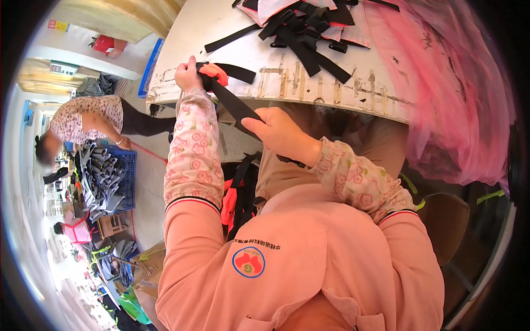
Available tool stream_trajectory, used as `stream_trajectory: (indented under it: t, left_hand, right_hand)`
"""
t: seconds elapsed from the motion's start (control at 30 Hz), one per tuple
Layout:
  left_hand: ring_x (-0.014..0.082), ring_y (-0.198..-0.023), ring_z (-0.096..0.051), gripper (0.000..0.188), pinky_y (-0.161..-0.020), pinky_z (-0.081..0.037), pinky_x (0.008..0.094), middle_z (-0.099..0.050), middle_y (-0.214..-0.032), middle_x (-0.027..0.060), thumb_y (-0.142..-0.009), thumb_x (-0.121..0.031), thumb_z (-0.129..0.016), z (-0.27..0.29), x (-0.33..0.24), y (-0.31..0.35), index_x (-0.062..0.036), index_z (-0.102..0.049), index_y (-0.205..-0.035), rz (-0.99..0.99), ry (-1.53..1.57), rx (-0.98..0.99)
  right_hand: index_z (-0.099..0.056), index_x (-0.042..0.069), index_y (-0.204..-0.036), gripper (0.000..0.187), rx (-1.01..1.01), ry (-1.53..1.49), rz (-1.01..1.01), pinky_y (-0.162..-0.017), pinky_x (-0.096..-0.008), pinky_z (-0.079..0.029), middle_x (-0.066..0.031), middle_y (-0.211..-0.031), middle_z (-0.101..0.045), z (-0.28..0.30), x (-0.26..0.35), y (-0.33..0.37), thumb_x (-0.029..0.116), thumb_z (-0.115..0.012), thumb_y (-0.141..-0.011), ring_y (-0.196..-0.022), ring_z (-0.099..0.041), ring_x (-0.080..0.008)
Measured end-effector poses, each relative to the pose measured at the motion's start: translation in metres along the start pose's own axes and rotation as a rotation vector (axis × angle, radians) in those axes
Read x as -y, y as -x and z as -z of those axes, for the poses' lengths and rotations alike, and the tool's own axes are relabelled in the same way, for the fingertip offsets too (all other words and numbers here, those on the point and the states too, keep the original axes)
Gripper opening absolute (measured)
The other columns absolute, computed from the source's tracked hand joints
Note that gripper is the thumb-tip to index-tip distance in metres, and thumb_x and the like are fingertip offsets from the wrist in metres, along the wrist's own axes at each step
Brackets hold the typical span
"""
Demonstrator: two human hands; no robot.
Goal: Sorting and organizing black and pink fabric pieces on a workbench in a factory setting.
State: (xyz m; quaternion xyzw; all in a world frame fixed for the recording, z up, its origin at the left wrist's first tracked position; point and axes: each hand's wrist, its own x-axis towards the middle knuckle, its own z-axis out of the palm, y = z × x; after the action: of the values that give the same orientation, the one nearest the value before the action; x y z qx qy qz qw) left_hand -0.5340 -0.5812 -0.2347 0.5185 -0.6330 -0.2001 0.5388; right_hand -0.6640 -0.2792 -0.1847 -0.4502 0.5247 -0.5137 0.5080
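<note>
Between my two hands a wide black webbing strap [232, 103] runs slantwise, over the near edge of the table. My left hand [189, 76] is closed around its upper end, where an orange piece of fabric [213, 73] is bunched with the black. A loose black strap end [238, 73] sticks out to the right of that bunch. Lower and to the right, my right hand [281, 132] pinches the strap, with thumb and fingers pressed together. Part of a dark end shows beneath that hand.
A pile of black straps with buckles [312, 30] lies on the white table [248, 52]. Pink sheer plastic [447, 99] drapes over its right side. Orange and black pieces [234, 193] are below my left arm. At left, another person [88, 118] bends by a blue crate [128, 171].
</note>
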Motion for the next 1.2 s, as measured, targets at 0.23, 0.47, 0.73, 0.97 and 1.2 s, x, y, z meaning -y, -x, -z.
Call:
stream_trajectory:
  t: [0.23, 0.47, 0.73, 0.97, 1.2]
  left_hand:
    - [0.0372, -0.07, -0.062, 0.044, -0.066, -0.047, 0.0445, -0.064, -0.07, 0.0191, -0.084, -0.04, -0.055, 0.154, 0.089, -0.065, 0.0003, -0.064, -0.07, 0.009, -0.731, -0.02]
    - [0.0387, -0.078, -0.061, 0.042, -0.071, -0.045, 0.0465, -0.063, -0.078, 0.0204, -0.082, -0.044, -0.058, 0.271, 0.14, -0.006, -0.0034, -0.064, -0.075, 0.069, -0.934, -0.029]
    - [0.0326, -0.1, -0.061, 0.035, -0.079, -0.05, 0.0471, -0.063, -0.105, 0.0162, -0.093, -0.032, -0.042, 0.459, 0.293, 0.209, -0.0089, -0.058, -0.114, 0.454, -1.793, 0.954]
    - [0.0308, -0.092, -0.063, 0.032, -0.074, -0.051, 0.0436, -0.065, -0.092, 0.0153, -0.092, -0.031, -0.046, 0.441, 0.349, 0.392, -0.0067, -0.06, -0.107, 0.628, -1.639, 0.998]
    - [0.0207, -0.067, -0.063, 0.024, -0.057, -0.051, 0.033, -0.063, -0.075, 0.0094, -0.088, -0.027, -0.059, 0.387, 0.315, 0.294, -0.0048, -0.061, -0.096, 1.119, -0.585, 0.161]
  right_hand:
    - [-0.054, 0.001, -0.074, 0.026, 0.19, 0.167, 0.151, -0.042, -0.0292, -0.032, -0.0029, -0.051, -0.036, -0.005, -0.004, 0.054, 0.022, -0.055, -0.09, -0.046, -0.036, -0.0089]
    - [-0.054, -0.001, -0.078, 0.027, 0.21, 0.575, 0.412, -0.055, -0.043, -0.042, -0.0226, -0.067, -0.054, -0.03, 0.009, 0.055, 0.024, -0.062, -0.084, -0.065, -0.055, -0.0399]
    - [-0.056, 0.0, -0.11, 0.028, 0.407, 0.334, 0.443, -0.079, -0.0288, -0.048, -0.0115, -0.105, -0.063, -0.043, -0.025, 0.009, 0.011, -0.061, -0.085, -0.088, -0.061, -0.0204]
    - [-0.057, -0.001, -0.109, 0.026, 0.084, 0.304, 0.257, -0.077, -0.0274, -0.047, -0.0094, -0.099, -0.063, 0.031, -0.059, -0.046, 0.011, -0.059, -0.085, -0.089, -0.059, -0.015]
    - [-0.045, 0.009, -0.122, 0.057, -0.885, 1.126, 0.559, -0.094, -0.0445, -0.037, -0.0174, -0.122, -0.046, 0.186, -0.042, -0.118, 0.017, -0.07, -0.072, -0.113, -0.043, -0.0378]
